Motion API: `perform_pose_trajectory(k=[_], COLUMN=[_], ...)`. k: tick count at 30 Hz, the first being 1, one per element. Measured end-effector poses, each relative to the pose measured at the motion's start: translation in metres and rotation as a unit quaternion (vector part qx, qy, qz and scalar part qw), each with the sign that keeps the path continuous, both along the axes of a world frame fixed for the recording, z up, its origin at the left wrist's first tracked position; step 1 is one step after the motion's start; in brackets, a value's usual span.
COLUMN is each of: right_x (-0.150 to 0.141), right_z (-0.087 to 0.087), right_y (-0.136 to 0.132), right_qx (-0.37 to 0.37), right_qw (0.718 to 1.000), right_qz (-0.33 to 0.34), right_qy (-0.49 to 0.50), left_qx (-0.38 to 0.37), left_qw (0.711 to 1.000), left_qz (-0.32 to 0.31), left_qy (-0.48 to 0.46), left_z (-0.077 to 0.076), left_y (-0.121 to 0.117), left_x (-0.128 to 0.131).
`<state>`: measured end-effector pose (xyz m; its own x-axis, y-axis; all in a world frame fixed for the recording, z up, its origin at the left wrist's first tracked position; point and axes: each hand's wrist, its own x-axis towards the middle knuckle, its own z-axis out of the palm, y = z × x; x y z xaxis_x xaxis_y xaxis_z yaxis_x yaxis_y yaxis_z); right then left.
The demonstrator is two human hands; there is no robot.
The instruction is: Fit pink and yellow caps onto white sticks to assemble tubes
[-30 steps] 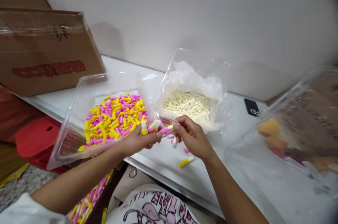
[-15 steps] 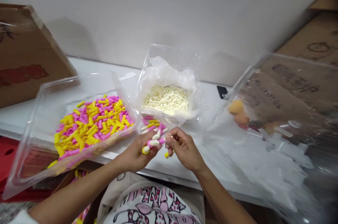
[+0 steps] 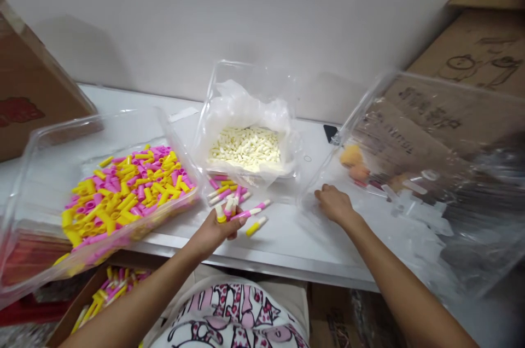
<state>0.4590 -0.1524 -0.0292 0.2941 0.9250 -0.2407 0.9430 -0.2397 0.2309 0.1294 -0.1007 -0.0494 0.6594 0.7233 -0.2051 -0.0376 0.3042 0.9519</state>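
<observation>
My left hand (image 3: 217, 233) is closed around several small plastic tubes (image 3: 230, 207), pink and yellow, with white pieces standing out of their ends. One pink tube with white ends (image 3: 255, 212) points right from its fingertips. A yellow tube with a white end (image 3: 256, 226) lies on the table just right of that hand. Behind it is a small pile of pink and yellow tubes with white ends (image 3: 225, 188). Over at the right, my right hand (image 3: 334, 204) is by the near left side of a clear plastic bin (image 3: 324, 173). Its fingers are curled, and what they hold, if anything, is hidden.
A tilted clear bin (image 3: 35, 173) on the left holds loose pink and yellow tubes (image 3: 127, 189). In the middle, a lined clear bin (image 3: 207, 96) contains white pieces (image 3: 246, 148). Cardboard boxes (image 3: 28, 85) flank the table. A phone (image 3: 330, 133) lies behind the right bin.
My right hand has left the tubes at my left hand and moved right to the clear bin. A yellow tube with a white end now lies on the table. The view has shifted slightly.
</observation>
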Motion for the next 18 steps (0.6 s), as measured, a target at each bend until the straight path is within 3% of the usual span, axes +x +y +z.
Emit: perform_pose_trajectory(k=[4,7,10,12,15,18], right_x=[0.0,-0.013,-0.05,-0.083,-0.121,-0.136], right_z=[0.004,0.023,0.041,0.047,0.048,0.046], right_y=[0.004,-0.008,-0.021,-0.024,-0.02,-0.014], right_qx=[0.002,0.09,0.195,0.201,0.198,0.206], right_qw=[1.0,0.995,0.95,0.905,0.872,0.858], right_qz=[0.022,0.014,0.116,0.186,0.186,0.187], right_qy=[-0.017,0.027,0.215,0.325,0.407,0.433], left_qx=[-0.038,-0.055,-0.033,-0.014,0.023,0.079], left_qw=[0.999,0.998,0.999,1.0,0.999,0.995], left_qz=[0.009,0.012,0.016,0.01,-0.023,-0.04], left_qy=[-0.004,0.006,0.004,0.007,0.025,0.053], left_z=[-0.003,-0.006,-0.007,-0.003,0.008,0.021], left_y=[-0.002,0.0,0.002,0.003,0.003,0.004], left_x=[-0.006,-0.013,-0.016,-0.015,-0.016,-0.021])
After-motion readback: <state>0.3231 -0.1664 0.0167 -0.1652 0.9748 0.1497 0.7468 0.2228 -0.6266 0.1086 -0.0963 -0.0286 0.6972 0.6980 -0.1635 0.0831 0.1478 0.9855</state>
